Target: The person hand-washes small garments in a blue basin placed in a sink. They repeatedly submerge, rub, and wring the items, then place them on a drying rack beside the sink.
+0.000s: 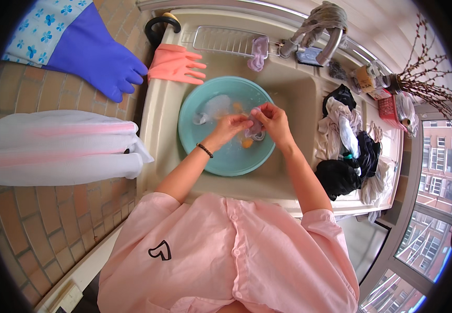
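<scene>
Between them, my left hand (230, 129) and my right hand (274, 119) pinch a small, wet, pale purple cloth (254, 126) with their fingertips. They hold it over a round turquoise plastic basin (191, 150) of water, which stands in a beige sink. In the basin, a whitish clump (218, 105) with a small white piece (200, 118) beside it lies at the left. Just below the cloth are a yellow-orange object (246, 143) and a white looped strand (258, 136); I cannot tell whether the strand belongs to the cloth.
A pink rubber glove (177, 64) drapes over the sink's left rim. Another purple cloth (258, 53) hangs on the wire rack (226, 41). The faucet (329, 47) is cloth-wrapped. Piled laundry (343, 172) covers the right ledge; a blue glove (96, 62) hangs on the brick wall (59, 211).
</scene>
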Motion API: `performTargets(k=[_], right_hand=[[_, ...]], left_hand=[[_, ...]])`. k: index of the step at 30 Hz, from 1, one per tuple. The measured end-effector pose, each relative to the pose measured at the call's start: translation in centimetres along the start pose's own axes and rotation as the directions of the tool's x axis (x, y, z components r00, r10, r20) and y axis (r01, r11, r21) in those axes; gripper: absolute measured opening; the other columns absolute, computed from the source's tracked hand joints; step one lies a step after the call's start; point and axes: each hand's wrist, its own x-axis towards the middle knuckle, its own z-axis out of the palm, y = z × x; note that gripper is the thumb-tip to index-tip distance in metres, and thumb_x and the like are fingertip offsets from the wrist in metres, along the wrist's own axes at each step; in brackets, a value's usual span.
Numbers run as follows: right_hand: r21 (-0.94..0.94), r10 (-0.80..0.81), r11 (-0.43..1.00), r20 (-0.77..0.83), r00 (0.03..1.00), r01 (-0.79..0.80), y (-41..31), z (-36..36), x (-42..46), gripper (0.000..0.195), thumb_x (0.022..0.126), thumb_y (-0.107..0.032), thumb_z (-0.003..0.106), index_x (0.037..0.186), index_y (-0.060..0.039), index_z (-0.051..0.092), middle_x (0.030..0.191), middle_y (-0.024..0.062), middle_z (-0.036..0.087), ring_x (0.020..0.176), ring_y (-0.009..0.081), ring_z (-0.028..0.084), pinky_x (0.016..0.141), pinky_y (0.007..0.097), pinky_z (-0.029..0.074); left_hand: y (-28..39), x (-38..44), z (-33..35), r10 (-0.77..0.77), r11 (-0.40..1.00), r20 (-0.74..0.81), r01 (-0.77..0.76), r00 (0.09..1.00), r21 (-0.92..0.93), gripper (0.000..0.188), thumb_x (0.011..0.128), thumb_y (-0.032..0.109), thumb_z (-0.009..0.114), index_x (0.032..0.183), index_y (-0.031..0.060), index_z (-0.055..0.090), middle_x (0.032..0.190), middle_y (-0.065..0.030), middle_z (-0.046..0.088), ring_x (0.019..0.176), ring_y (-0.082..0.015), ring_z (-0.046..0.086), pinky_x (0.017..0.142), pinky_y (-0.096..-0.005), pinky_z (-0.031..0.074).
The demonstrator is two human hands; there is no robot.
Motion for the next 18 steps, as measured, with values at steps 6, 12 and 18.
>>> performTargets(k=[6, 12, 18], right_hand=[[0.077, 0.091, 0.993, -0.101, 0.991, -0.084, -3.5, -2.4, -2.5, 0.02, 0.079, -0.02, 0.065, 0.081, -0.0012, 0.058, 0.063, 0.002, 0.058, 0.053, 0.005, 0.048, 0.044, 0.0202, 0.036], [-0.333, -0.161, 0.94, -0.259, 0.952, 0.068, -2.6, -6.4, -3.0, 0.027, 0.079, -0.027, 0.063, 0.093, -0.0046, 0.057, 0.072, 0.005, 0.058, 0.065, 0.0176, 0.056, 0.055, 0.0285, 0.044], [-0.977, -0.466, 0.167, -0.2, 0.862, -0.136, -1.0, -19.2, -7.1, 0.063, 0.075, -0.016, 0.061, 0.131, -0.0135, 0.033, 0.11, 0.0145, 0.05, 0.1, 0.0319, 0.049, 0.081, 0.0401, 0.043]], left_hand=[[0.4, 0.8, 0.8, -0.09, 0.96, 0.183, 0.134, 0.979, -0.244, 0.029, 0.083, 0.03, 0.06, 0.096, 0.0035, 0.06, 0.079, 0.0018, 0.058, 0.072, -0.0049, 0.053, 0.064, -0.0204, 0.042], [3.6, -0.9, 3.7, -0.142, 0.839, 0.38, 0.315, 0.914, -0.444, 0.028, 0.081, 0.026, 0.063, 0.104, 0.0102, 0.054, 0.087, 0.0035, 0.056, 0.069, -0.0029, 0.049, 0.054, -0.0198, 0.04], [1.6, -1.9, 2.9, -0.071, 0.642, 0.386, 0.338, 0.92, -0.688, 0.038, 0.081, 0.014, 0.061, 0.116, 0.0114, 0.047, 0.102, -0.0011, 0.055, 0.089, -0.0088, 0.054, 0.071, -0.0237, 0.047]])
